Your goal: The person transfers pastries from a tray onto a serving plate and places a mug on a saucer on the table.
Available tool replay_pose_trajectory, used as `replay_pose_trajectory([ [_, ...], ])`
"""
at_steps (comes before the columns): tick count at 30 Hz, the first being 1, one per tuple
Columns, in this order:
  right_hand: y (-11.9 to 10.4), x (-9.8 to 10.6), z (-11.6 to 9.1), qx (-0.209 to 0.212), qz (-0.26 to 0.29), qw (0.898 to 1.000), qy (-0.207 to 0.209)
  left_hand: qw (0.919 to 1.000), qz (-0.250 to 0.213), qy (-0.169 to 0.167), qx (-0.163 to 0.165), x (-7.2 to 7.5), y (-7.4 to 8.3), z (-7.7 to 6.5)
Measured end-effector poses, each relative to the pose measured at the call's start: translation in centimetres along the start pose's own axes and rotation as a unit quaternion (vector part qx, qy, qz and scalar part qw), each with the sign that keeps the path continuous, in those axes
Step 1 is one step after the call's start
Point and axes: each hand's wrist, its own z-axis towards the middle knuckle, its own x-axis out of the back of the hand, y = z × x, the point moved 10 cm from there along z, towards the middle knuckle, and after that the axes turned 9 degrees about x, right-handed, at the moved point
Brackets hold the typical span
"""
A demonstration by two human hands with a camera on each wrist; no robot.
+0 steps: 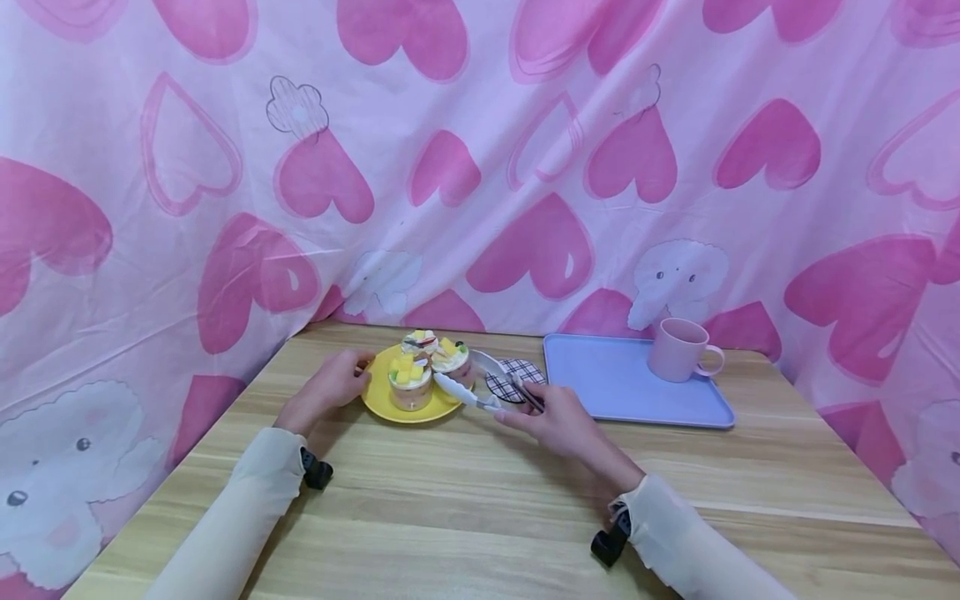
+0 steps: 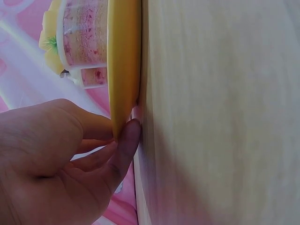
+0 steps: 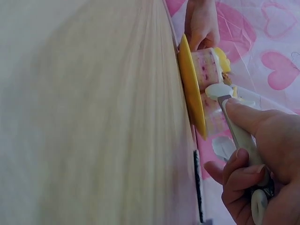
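Note:
My left hand (image 1: 330, 387) pinches the near-left rim of a yellow plate (image 1: 378, 390); in the left wrist view its thumb and fingers (image 2: 127, 143) meet at the plate's edge, low over the table. Three clear dessert cups of layered cake stand on the plate, topped with cream and yellow fruit pieces: a front cup (image 1: 410, 395), a right-hand cup (image 1: 453, 367) and a back cup (image 1: 420, 340). In my right hand (image 1: 562, 423) is a pair of tongs (image 3: 240, 138), gripped by the handles. Their pale, spread heads lie on either side of the right-hand cup.
A round black-and-white checked coaster (image 1: 517, 380) lies partly behind the tongs. To its right is a blue tray (image 1: 600, 375) with a pink mug (image 1: 673, 350) on its far right part. A heart-patterned curtain (image 1: 480, 167) hangs behind the wooden table (image 1: 450, 517).

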Motion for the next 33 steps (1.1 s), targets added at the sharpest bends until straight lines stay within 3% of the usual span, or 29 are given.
replay_pose_trajectory([
  [17, -0.5, 3.1, -1.1, 0.041, -0.041, 0.998, 0.004, 0.9999, -0.002, -0.008, 0.009, 0.0, -0.3, 0.0],
  [33, -1.7, 1.1, -1.4, 0.066, -0.003, 0.998, -0.019, 0.9998, -0.006, -0.015, 0.013, -0.1, -0.2, 0.1],
])
